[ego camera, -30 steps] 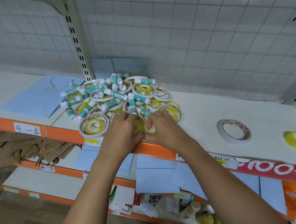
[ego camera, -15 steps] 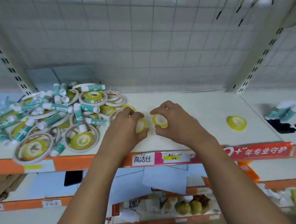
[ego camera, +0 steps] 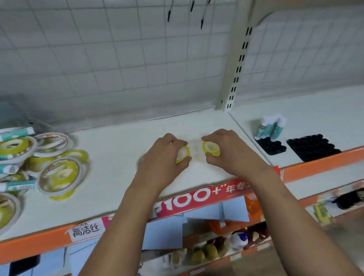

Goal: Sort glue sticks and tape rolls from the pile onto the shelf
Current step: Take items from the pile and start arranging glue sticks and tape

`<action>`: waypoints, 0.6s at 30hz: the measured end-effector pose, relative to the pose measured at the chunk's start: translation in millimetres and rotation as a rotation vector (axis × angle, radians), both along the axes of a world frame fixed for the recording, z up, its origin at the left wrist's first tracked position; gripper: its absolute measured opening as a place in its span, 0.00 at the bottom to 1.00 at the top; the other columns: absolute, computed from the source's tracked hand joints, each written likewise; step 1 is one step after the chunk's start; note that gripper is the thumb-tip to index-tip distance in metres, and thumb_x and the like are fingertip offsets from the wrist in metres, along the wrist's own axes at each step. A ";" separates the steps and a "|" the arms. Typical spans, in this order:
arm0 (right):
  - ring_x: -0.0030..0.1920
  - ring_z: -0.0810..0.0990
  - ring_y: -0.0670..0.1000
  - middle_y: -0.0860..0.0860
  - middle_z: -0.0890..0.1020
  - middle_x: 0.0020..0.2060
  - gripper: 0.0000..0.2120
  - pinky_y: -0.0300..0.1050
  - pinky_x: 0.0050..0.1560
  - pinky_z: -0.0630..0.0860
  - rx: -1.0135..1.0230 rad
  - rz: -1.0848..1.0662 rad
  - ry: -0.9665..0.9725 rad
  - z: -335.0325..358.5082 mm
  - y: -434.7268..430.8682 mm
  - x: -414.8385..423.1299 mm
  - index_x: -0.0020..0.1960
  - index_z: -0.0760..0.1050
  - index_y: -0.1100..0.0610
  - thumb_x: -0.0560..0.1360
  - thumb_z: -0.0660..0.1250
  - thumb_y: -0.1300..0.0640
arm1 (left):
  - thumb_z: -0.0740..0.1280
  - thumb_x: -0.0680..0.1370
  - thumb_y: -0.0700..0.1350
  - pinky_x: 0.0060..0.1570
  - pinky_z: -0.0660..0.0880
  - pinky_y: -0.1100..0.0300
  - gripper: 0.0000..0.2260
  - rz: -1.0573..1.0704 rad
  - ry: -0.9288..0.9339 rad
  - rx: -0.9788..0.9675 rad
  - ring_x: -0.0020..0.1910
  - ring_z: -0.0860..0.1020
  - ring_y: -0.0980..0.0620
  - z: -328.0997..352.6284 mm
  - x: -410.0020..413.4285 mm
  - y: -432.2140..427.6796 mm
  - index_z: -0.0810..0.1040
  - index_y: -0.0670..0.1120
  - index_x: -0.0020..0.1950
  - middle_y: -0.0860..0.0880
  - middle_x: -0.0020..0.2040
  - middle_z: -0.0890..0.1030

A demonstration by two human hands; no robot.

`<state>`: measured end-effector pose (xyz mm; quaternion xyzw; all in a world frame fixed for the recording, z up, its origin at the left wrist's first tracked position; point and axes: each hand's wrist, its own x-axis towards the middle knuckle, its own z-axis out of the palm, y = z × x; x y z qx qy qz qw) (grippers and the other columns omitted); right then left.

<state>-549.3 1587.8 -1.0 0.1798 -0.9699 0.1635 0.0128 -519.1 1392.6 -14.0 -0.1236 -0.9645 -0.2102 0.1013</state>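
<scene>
Fingers (ego camera: 171, 139) of the left hand (ego camera: 161, 162) curl round 1 small yellow tape roll (ego camera: 183, 154), and the right hand (ego camera: 233, 154) pinches a 2nd roll (ego camera: 212, 149), both low over the white shelf (ego camera: 118, 163). Left lies the mixed pile (ego camera: 60, 177); farther right, glue sticks (ego camera: 270, 127) stand just behind 2 black trays (ego camera: 312, 148)

White shelf (ego camera: 120, 184) bears pile (ego camera: 29, 166), black mats (ego camera: 311, 149).

Two hands (ego camera: 161, 160) (ego camera: 233, 151), two held yellow tape rolls (ego camera: 183, 154) (ego camera: 211, 149), two black trays (ego camera: 270, 146) (ego camera: 312, 148).
</scene>
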 end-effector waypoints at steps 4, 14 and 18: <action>0.63 0.70 0.57 0.54 0.74 0.65 0.25 0.42 0.63 0.64 -0.023 0.008 -0.017 -6.4 25.0 -14.0 0.71 0.71 0.53 0.75 0.68 0.53 | 0.68 0.77 0.53 0.56 0.71 0.57 0.20 -0.008 -0.023 -0.004 0.59 0.74 0.48 -6.8 -13.3 25.4 0.75 0.50 0.68 0.49 0.60 0.74; 0.70 0.63 0.55 0.51 0.66 0.71 0.36 0.44 0.67 0.62 -0.048 0.113 -0.153 -18.2 55.1 -34.7 0.77 0.58 0.51 0.74 0.70 0.47 | 0.70 0.76 0.52 0.56 0.72 0.56 0.21 0.008 -0.009 -0.032 0.58 0.75 0.47 -4.9 -38.1 63.4 0.75 0.50 0.67 0.48 0.60 0.75; 0.69 0.65 0.55 0.52 0.69 0.69 0.38 0.47 0.66 0.66 -0.008 0.095 -0.196 -16.4 73.2 -41.3 0.77 0.58 0.54 0.73 0.71 0.47 | 0.71 0.75 0.51 0.56 0.72 0.55 0.22 -0.054 -0.042 -0.036 0.59 0.75 0.47 1.5 -49.2 83.1 0.75 0.49 0.67 0.49 0.61 0.75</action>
